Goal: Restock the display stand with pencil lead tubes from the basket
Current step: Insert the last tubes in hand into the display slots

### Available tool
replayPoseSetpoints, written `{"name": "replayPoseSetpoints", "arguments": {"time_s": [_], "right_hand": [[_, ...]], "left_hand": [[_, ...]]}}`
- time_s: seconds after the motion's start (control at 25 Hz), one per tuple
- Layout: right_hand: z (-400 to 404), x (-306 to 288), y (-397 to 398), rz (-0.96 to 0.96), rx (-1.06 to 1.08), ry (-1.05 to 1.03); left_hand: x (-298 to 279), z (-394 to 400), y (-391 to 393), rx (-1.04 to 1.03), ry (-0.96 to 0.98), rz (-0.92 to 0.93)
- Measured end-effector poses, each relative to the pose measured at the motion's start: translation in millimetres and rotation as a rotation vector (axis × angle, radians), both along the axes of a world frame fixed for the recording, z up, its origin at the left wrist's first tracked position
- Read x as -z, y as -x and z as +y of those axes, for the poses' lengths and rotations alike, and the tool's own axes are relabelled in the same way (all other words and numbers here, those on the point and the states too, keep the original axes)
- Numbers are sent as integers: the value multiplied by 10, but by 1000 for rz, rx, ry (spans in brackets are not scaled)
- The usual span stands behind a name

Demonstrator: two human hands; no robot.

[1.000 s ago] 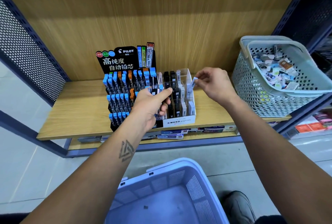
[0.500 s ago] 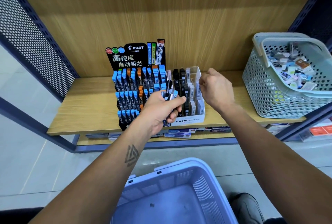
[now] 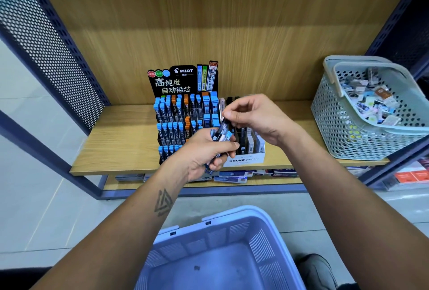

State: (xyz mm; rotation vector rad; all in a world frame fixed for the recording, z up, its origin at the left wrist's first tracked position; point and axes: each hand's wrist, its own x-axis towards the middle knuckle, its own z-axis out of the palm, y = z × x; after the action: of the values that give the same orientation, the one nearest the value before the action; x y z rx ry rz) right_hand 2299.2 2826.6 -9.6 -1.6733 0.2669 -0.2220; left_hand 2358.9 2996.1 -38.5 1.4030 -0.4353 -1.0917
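Right hand point(image 3: 257, 120) now pinching tube point(image 3: 224, 127), PILOT stand point(image 3: 183, 113)

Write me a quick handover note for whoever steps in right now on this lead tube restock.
Left hand: grips a small bunch of lead tubes in front of the stand.
Right hand: pinches the top of one tube in that bunch, about to draw it out.
Pilot display stand sits on the wooden shelf, most slots filled; white Mono box beside it on the right.
Grey basket at the shelf's right end holds mixed stock.
Blue basket on the floor looks nearly empty.
Left: slot the held tubes, then fetch more.
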Motion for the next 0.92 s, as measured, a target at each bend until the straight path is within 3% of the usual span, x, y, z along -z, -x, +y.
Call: {"name": "replayPoseSetpoints", "arguments": {"time_s": [0.12,0.36,0.72,0.84,0.92], "right_hand": [[-82,-16,11,-22,166,-85],[-88,-24,87,1,112,-113],[-277,-72,217,13,96,-133],[-479,-90,182,-33,311,-34],[-653,-100,80,-58,543,185]], "left_hand": [[44,142,-65,-66,-33,68],[-14,84,-101,-265,103,321],[-89,-117,2,-345,54,153],[-175,-184,-43,-367,20,119],[-240,-211,-168,-425,24,123]]}}
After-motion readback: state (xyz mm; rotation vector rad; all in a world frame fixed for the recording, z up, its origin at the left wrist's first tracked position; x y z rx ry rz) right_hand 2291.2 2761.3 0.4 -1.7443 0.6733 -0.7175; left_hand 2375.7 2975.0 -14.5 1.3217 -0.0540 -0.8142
